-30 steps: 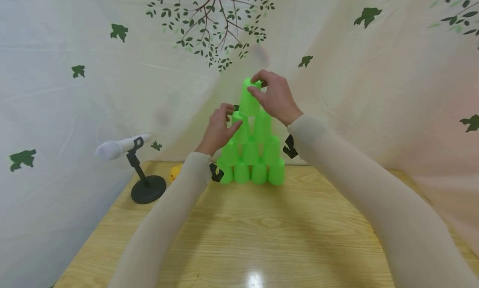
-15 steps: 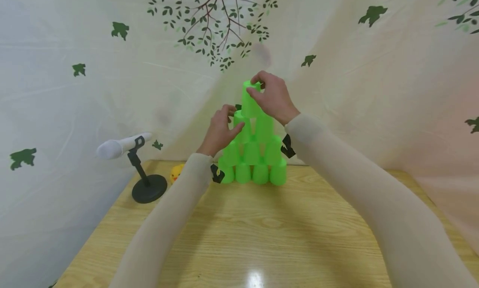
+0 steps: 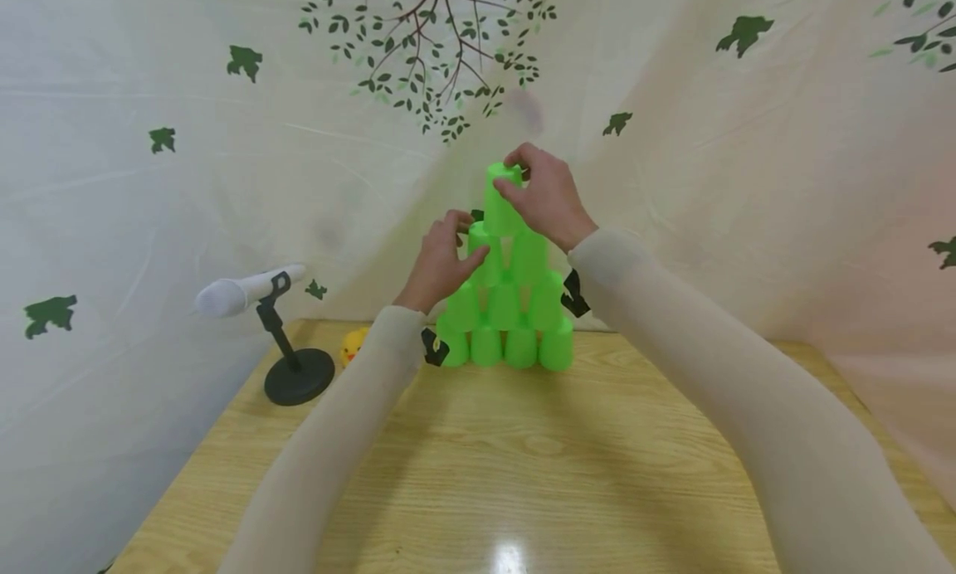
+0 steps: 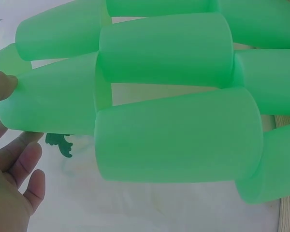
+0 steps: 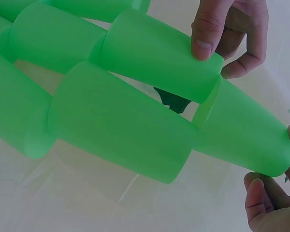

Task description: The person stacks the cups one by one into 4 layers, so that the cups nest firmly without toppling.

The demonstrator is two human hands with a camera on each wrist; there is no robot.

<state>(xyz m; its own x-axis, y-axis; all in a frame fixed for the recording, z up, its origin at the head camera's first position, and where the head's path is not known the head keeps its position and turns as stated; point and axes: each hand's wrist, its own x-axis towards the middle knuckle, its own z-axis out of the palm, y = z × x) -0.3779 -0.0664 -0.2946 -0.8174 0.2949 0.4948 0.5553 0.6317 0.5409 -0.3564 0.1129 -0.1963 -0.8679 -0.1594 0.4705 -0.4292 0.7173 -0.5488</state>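
Upside-down green plastic cups stand as a pyramid at the back of the wooden table. My right hand [image 3: 551, 192] pinches the topmost cup [image 3: 500, 205] near its closed upper end, thumb in front and fingers behind. That top cup [image 5: 246, 130] sits with its rim across the two cups below it in the right wrist view. My left hand [image 3: 441, 263] holds the left cup [image 4: 58, 96] of the two-cup row between thumb and fingers. The right cup [image 3: 530, 259] of that row stands beside it. Below are a row of three [image 3: 503, 307] and a wider bottom row [image 3: 520, 347].
A white microphone [image 3: 224, 298] on a black stand [image 3: 299, 376] is at the table's left. A yellow toy duck [image 3: 353, 344] lies partly hidden behind my left sleeve. Pale cloth [image 3: 358, 184] printed with leaves hangs behind the table [image 3: 538, 449].
The top cup and my right hand sit slightly lower against the pyramid than a second ago. My left hand keeps its place on the left cup; the view has shifted a little.
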